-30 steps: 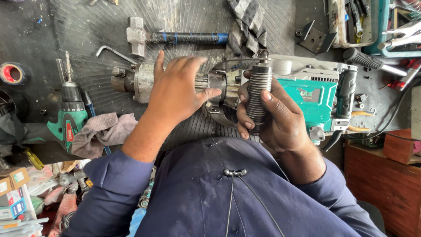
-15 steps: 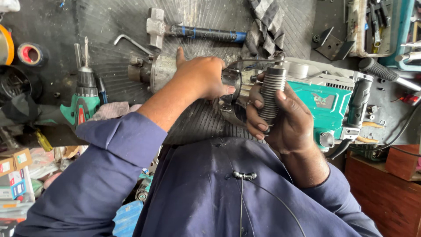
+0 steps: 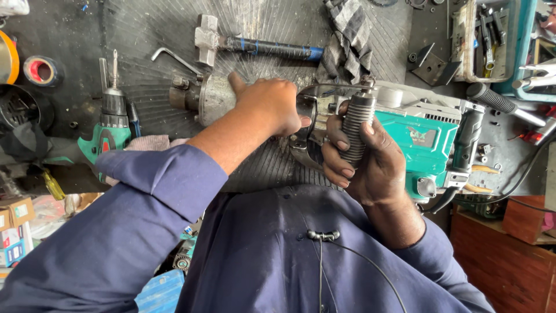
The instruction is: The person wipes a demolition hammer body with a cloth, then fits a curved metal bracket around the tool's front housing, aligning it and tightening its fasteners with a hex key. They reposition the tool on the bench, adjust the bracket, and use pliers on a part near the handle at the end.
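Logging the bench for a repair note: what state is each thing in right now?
Left hand: clasped over the grey metal nose of the power tool.
Right hand: gripping the ribbed side handle, upright.
Green tool body: lying flat.
Hammer: lying untouched.
Cordless drill: lying flat, bit fitted.

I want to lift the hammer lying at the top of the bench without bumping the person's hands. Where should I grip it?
Probably by the blue-wrapped handle, coming from the far edge of the bench. It lies flat and bare, with its metal head at one end, and the left hand sits just below on the grey tool body.
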A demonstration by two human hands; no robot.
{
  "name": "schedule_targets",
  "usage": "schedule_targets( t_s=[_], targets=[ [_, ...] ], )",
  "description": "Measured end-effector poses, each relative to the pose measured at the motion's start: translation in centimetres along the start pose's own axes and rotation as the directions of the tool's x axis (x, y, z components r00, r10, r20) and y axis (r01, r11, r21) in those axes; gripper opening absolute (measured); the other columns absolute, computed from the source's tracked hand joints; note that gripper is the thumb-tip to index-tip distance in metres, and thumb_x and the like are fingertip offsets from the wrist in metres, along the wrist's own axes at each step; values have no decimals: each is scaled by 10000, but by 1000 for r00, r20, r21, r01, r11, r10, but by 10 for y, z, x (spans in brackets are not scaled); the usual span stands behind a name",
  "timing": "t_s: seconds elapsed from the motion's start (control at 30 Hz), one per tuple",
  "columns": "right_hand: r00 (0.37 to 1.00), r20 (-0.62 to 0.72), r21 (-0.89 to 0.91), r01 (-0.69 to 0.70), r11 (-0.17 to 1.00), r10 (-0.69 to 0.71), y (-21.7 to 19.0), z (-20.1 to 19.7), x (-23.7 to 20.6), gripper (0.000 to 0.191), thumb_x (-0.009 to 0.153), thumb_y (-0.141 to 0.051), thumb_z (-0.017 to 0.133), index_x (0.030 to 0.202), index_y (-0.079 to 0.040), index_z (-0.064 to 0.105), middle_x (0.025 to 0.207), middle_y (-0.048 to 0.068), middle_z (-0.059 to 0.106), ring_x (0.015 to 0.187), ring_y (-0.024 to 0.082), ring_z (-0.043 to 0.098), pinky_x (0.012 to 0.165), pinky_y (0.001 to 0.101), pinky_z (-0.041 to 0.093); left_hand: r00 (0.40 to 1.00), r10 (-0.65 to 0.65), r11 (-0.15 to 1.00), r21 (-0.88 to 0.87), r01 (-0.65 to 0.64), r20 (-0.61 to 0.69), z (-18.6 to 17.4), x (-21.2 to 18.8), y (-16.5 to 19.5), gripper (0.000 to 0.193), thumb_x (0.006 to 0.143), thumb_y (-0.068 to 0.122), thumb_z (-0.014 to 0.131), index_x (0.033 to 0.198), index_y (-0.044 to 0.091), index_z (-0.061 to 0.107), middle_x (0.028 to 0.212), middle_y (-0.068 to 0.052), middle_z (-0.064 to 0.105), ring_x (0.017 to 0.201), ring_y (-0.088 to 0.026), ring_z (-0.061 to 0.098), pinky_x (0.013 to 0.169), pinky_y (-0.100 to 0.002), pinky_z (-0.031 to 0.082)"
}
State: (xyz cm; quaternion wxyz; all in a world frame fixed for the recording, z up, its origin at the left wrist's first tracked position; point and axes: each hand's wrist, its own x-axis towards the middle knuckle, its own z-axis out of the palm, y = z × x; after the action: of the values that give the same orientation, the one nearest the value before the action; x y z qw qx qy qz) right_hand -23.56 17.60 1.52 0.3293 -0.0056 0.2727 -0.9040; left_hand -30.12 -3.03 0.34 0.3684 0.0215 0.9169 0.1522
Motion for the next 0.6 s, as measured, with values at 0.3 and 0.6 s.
schedule_targets(
  t_s=[0.3, 0.6],
  targets=[
    [999, 33, 57, 5, 998, -7, 1, -11, -4, 383, 1132, -271, 547, 1429, -45, 459, 966, 81, 464, 668, 146, 450, 546, 286, 426, 962, 99, 995, 8, -100, -253, 20, -9, -6, 613, 889, 580, 657, 1262, 93, 654, 1314, -86, 640, 1324, -316, 511, 1146, -730, 27],
    [1000, 18, 106, 3, 994, -5, -12, -20, -4, 424, 1150, -257, 542, 1473, -7, 429, 1052, 81, 492, 754, 129, 479, 602, 249, 423, 951, 82, 988, -100, -116, -299, 29, -8, -7, 636, 859, 580, 684, 1324, 150, 624, 1226, -84, 692, 1264, -308, 557, 1145, -671, 120]
  ],
)
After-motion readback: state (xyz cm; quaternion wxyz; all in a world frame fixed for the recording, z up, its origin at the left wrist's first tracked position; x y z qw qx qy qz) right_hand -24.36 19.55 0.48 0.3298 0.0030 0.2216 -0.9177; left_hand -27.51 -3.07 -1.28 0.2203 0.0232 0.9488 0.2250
